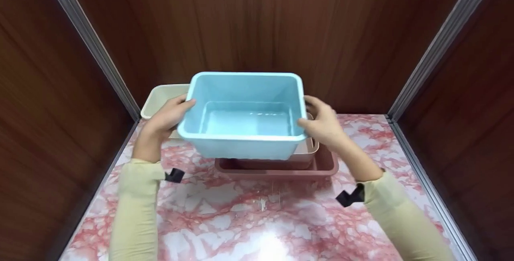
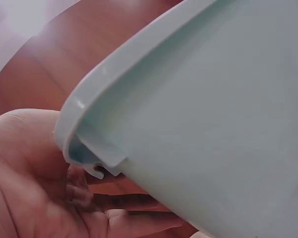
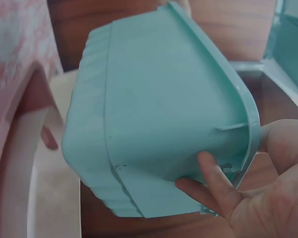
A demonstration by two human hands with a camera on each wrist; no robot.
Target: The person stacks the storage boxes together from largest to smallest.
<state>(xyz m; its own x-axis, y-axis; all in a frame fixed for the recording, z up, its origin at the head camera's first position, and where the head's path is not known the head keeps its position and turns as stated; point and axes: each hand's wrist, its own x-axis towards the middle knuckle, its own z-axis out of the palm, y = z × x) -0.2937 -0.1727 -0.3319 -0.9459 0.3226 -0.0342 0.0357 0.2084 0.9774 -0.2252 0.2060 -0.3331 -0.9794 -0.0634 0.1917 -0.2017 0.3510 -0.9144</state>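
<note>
A light blue rectangular plastic bin (image 1: 249, 122) is held up above the table, its open top tilted toward the head camera. The left hand (image 1: 170, 114) grips its left rim, thumb over the edge and fingers beneath, as the left wrist view shows under the rim (image 2: 104, 74). On the opposite side the right hand (image 1: 323, 122) holds the right rim. In the right wrist view two of its fingertips (image 3: 208, 163) touch the bin's outer wall. Inside the bin I see only its bare bottom.
Behind and below the blue bin, a reddish-brown tray (image 1: 277, 174) lies on the marbled table (image 1: 225, 221), with a paler pinkish bin (image 1: 309, 150) in it, partly hidden. A cream bin (image 1: 160, 96) stands at the back left. Brown wood panels (image 1: 257, 20) enclose the table.
</note>
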